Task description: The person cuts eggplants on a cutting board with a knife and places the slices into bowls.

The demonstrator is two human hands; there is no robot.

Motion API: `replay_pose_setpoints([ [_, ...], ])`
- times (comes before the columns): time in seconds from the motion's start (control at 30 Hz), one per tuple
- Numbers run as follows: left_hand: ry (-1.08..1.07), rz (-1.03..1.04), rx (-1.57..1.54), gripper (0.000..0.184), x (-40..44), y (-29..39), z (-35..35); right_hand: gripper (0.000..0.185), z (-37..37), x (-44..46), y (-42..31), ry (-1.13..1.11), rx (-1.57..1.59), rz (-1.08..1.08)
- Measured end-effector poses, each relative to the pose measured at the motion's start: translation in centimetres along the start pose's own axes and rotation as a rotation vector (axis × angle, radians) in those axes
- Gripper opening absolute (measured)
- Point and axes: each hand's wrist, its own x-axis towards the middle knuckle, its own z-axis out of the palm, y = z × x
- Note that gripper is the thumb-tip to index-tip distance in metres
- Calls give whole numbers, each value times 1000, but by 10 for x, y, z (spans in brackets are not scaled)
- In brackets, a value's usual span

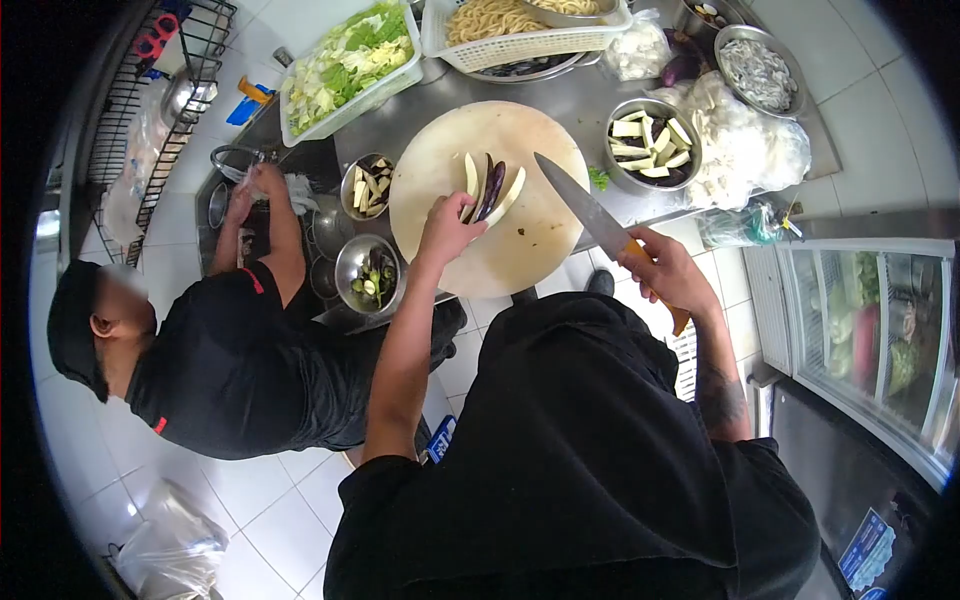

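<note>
Long eggplant wedges, some showing dark skin and others pale flesh, lie on the round cutting board, left of its middle. The left hand is partly closed around their near ends, fingers curled and touching them. The right hand is closed around the orange handle of a big knife, whose tip hangs over the board's right side. The board juts past the near edge of the steel counter. Just right of it sits a metal bowl of cut eggplant; to its left are a small bowl of chunks and a larger one with trimmings. Toward the counter's far edge stand a basket of chopped leafy greens and another holding noodles. At left, a co-worker in black reaches into the sink area.
</note>
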Motion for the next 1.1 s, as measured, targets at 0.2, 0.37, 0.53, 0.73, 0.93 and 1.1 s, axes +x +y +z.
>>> replay_pose_setpoints([
  [0.2, -210, -168, 192, 40, 8, 7, -9, 28, 2, -1, -1, 9, -41, 28],
  [0.37, -77, -421, -574, 27, 6, -4, -27, 30, 1, -7, 0, 26, -13, 26],
  [0.53, -60, -501, -1053, 23, 6, -45, -29, 32, 4, -8, 6, 35, -64, 40],
  [0.73, 68, -282, -675, 29, -3, -28, -21, 34, 7, -5, 8, 60, -20, 16],
  [0.93, 79, 147, 258, 61, -32, 12, 9, 37, 16, 5, -5, 108, -274, -197],
  [1.1, 188, 242, 176, 63, -30, 20, 7, 42, 32, 26, -7, 135, -470, -493],
])
